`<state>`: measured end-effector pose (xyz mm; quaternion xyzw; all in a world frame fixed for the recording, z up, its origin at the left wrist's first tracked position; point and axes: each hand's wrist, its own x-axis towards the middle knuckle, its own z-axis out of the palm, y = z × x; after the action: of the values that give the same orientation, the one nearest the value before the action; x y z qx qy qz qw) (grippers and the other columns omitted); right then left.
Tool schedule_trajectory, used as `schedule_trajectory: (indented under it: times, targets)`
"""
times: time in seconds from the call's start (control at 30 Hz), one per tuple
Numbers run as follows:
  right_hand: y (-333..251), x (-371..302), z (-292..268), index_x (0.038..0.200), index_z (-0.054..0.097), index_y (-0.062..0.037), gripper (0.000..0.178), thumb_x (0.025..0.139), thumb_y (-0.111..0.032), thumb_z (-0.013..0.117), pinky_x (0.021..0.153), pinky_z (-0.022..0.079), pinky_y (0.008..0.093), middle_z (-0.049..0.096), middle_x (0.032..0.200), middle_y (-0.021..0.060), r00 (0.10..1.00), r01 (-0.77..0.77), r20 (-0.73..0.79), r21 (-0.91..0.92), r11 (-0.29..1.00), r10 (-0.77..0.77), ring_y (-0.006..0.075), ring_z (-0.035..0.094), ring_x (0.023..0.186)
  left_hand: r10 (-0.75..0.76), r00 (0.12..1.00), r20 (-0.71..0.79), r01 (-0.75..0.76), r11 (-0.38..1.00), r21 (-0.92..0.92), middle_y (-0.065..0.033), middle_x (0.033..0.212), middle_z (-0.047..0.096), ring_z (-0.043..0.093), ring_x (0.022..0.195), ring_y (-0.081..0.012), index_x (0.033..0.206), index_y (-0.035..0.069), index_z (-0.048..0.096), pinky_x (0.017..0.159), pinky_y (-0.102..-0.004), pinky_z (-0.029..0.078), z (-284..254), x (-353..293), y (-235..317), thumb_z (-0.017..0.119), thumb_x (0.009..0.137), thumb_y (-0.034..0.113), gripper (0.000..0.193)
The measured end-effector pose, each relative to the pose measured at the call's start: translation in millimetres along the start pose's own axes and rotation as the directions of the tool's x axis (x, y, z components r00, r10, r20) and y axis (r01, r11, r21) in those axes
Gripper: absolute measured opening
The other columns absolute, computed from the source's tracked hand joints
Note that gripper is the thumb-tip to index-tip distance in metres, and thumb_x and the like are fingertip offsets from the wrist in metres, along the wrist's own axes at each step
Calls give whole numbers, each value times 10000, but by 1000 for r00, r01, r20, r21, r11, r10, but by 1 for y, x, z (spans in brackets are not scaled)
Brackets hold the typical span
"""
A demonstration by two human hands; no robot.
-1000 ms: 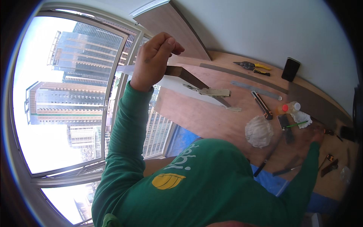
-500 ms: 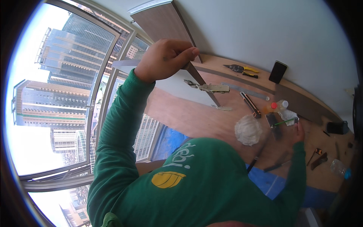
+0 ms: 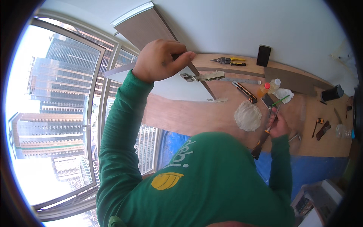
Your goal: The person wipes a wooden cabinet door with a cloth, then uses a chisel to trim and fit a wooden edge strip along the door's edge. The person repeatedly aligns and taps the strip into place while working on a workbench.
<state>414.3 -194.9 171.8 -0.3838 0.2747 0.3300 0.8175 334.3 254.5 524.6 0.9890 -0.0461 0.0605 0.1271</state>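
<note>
Panel [image 3: 183, 89] left of frame centre, on edge over the worktop [image 3: 181, 113], white face toward lower right. Its upper edge runs roughly left-right; the brown end edge slants down-right from beside the left thumb. Two metal hinges [image 3: 211, 76] on that end, arms sticking out right. Left hand [image 3: 162, 61] is on top of the panel, fingers curled, thumb pointing right; from where I stand, can't tell if it's clamped on or just resting. Left forearm comes up steeply from the lower left, wrist bent right. Slim tool [image 3: 268, 131] is right of centre, passing through the right hand [image 3: 279, 125], fingers closed round it; long axis lower left to upper right, orange end low. Exact kind unclear. Right forearm reaches up from lower right.
</note>
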Motion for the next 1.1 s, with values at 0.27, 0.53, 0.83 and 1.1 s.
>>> schedule_trajectory:
  times: [0.27, 0.53, 0.83, 1.1]
  targets:
    - [46, -37, 7, 1250, 667, -68, 343, 1079, -364, 644, 598, 469, 289, 581, 814, -7, 997, 83, -2, -24, 996, -83, 139, 574, 705, 62, 991, -116, -34, 972, 232, -118, 601, 568, 577, 542, -344, 646, 54, 620, 519, -447, 461, 10, -4, 7, 749, 898, 366, 422]
    - [71, -77, 32, 1421, 607, -79, 368, 1105, -267, 595, 551, 439, 237, 576, 836, -11, 979, 194, 139, -394, 899, -151, 80, 540, 646, 130, 937, -324, -31, 955, 295, -122, 864, 701, 693, 765, -305, 1022, 29, 707, 680, -389, 547, 32, -21, 14, 874, 861, 403, 440]
    - [57, -129, 186, 1614, 466, -119, 521, 1107, -166, 574, 694, 531, 244, 693, 1108, 60, 704, 700, 563, -445, 559, -433, 98, 633, 868, 151, 928, -341, -72, 970, 234, -123, 982, 722, 705, 914, -347, 1110, 22, 699, 843, -450, 529, 31, -37, -10, 780, 835, 702, 738]
    - [91, -121, 282, 1587, 497, -72, 565, 1040, 3, 612, 920, 559, 364, 709, 1265, 173, 231, 956, 789, -75, 285, -569, 272, 698, 1047, 111, 940, -324, -54, 982, 179, -112, 949, 696, 688, 875, -346, 1145, 48, 707, 831, -457, 510, 28, -45, -3, 644, 811, 875, 894]
